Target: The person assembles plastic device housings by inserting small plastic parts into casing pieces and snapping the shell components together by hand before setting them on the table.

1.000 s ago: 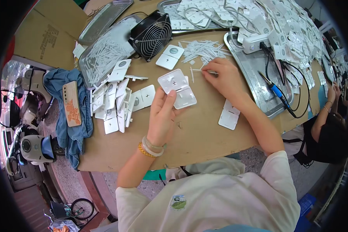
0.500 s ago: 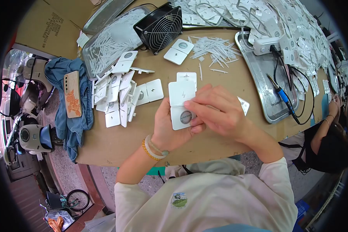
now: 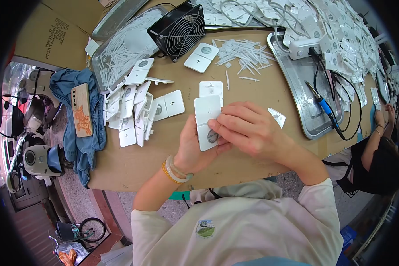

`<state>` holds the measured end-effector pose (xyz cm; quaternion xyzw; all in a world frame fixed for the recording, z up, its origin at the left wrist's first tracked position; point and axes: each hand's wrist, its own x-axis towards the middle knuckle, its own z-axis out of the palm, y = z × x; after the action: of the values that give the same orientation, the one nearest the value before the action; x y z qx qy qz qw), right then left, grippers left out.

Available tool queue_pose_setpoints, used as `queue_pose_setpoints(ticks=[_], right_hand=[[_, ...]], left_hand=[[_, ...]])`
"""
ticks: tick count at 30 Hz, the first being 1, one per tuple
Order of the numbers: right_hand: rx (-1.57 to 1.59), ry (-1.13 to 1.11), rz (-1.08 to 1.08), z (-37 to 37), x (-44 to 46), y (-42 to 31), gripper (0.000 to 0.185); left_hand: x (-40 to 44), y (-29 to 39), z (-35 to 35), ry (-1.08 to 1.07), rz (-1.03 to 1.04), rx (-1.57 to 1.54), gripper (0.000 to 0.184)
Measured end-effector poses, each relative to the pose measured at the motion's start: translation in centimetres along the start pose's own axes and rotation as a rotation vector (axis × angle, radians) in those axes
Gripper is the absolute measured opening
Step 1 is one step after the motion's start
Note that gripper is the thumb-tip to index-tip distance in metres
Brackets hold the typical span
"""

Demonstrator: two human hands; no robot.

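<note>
A white two-panel folding wireless charger (image 3: 207, 109) lies unfolded over the table, a round grey disc on its lower panel. From beneath and on the left, my left hand (image 3: 194, 142) is closed around it. My right hand (image 3: 253, 129) pinches its right edge near the hinge, the fingers partly covering the disc. Just beyond the charger, a white square piece (image 3: 211, 87) rests on the table. To the left are an unfolded charger (image 3: 169, 105) and a heap of similar chargers (image 3: 129, 106); to the right of my right hand lies another white piece (image 3: 276, 117).
A black fan (image 3: 178, 30) stands behind, between a tray of white strips (image 3: 101, 73) and loose white strips (image 3: 246, 55). On the right, a soldering iron (image 3: 326, 107) rests across a metal tray (image 3: 312, 127). A phone (image 3: 81, 111) lies on denim (image 3: 66, 84). Another person's arm (image 3: 371, 144) is at far right.
The charger in my hands has tilted a little, and its bolt mark looks fainter. My right fingers have shifted slightly and cover more of the disc. The whole view has moved slightly.
</note>
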<state>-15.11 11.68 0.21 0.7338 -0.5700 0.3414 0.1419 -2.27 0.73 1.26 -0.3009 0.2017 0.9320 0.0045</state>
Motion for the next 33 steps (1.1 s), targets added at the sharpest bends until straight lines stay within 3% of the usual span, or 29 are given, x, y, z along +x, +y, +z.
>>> queue_pose_setpoints(ticks=[3,5,6,8,11,14,17,21,27,33], right_hand=[[0.070,-0.028,0.220,0.3,0.3,-1.2,0.030],[0.458,0.112,0.476,0.5,0.3,-2.2,0.027],[0.653,0.184,0.599,0.5,0.2,-2.3,0.026],[0.724,0.172,0.749,0.6,-0.2,-1.3,0.019],[0.898,0.224,1.005,0.6,-0.9,0.0,0.017],[1.062,0.271,1.120,0.3,-1.2,0.5,0.017],[1.096,0.334,1.061,0.6,-1.3,0.6,0.017],[1.030,0.252,1.047,0.8,-1.5,0.2,0.017],[1.179,0.259,1.098,1.4,-1.5,0.1,0.019],[1.364,0.279,1.028,1.9,-1.3,-0.2,0.025]], left_hand=[[1.8,-0.7,-2.5,-0.096,0.332,0.302,0.047],[1.4,-0.5,-1.8,0.115,0.399,0.499,0.041],[1.5,-0.6,-1.8,0.096,0.468,0.486,0.038],[1.7,-1.0,-1.8,0.055,0.606,0.458,0.033],[1.7,-1.3,-0.6,-0.046,0.678,0.400,0.029],[1.9,-0.8,-0.5,0.003,0.562,0.357,0.030],[1.8,-0.3,-1.5,0.001,0.502,0.290,0.028],[1.6,-0.4,-1.9,0.039,0.530,0.277,0.021],[1.6,-0.6,-2.1,0.023,0.833,0.516,0.013],[1.3,-0.9,-2.2,0.017,0.910,0.547,0.014]])
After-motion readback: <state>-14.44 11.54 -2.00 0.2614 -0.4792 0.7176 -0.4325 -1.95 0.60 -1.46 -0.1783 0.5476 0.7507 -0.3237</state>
